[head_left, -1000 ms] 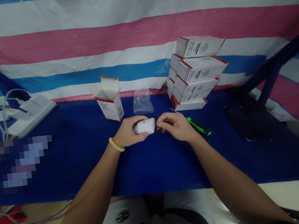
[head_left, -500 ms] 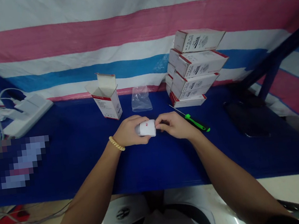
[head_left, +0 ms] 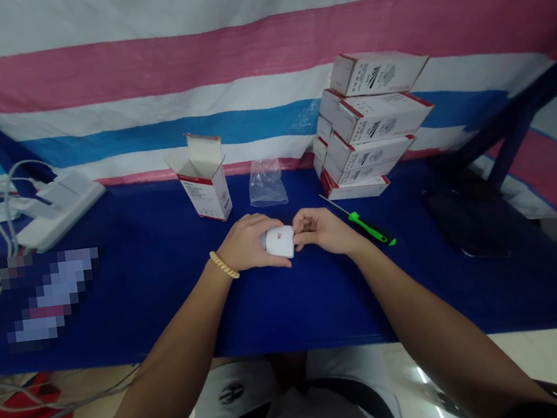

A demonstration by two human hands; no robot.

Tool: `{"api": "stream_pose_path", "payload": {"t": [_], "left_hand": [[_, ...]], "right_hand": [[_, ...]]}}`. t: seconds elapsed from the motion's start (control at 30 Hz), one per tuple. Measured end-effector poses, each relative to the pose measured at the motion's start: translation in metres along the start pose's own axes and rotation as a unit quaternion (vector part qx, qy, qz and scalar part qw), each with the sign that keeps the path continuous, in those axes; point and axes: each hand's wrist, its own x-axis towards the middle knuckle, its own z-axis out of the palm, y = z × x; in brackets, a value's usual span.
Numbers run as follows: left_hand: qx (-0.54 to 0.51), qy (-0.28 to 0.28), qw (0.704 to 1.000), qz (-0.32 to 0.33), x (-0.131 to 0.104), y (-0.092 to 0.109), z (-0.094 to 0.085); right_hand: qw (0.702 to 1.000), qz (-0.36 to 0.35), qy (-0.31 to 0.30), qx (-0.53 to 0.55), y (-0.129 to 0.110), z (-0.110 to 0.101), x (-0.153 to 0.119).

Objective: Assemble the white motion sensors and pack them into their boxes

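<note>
Two hands meet above the blue surface [head_left: 290, 315], with a small white device [head_left: 279, 242] between them. The left hand [head_left: 248, 242] has its grip clamped on the device, fingers along the far side and thumb along the near one. The right hand [head_left: 322, 231] curls thumb and fingers in at the device's right end; whether that grip pinches anything cannot be told. The casing looks like light, stiff plastic, probably smooth enough to slip and liable to scuff or crack if dropped. Its two opposite long sides seem the best hold, leaving the right end reachable. A green-handled screwdriver [head_left: 368, 225] lies beside the right hand.
</note>
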Motion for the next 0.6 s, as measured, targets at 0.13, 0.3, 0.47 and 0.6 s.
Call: {"api": "stream_pose_path", "payload": {"t": [0.13, 0.3, 0.47, 0.6], "left_hand": [[-0.023, 0.015, 1.0, 0.008, 0.0, 0.002, 0.001], [-0.055, 0.051, 0.997, -0.002, 0.001, 0.008, 0.004], [-0.095, 0.071, 0.993, -0.011, 0.002, 0.012, 0.006], [-0.118, 0.077, 0.99, -0.02, 0.003, 0.013, 0.007]], "right_hand": [[1.0, -0.007, -0.004, 0.019, 0.001, -0.001, 0.0], [0.999, -0.03, -0.001, 0.045, -0.002, -0.002, -0.001], [0.996, -0.019, -0.042, 0.075, -0.002, -0.005, -0.002], [0.993, -0.016, -0.071, 0.093, 0.002, -0.006, -0.001]]}}
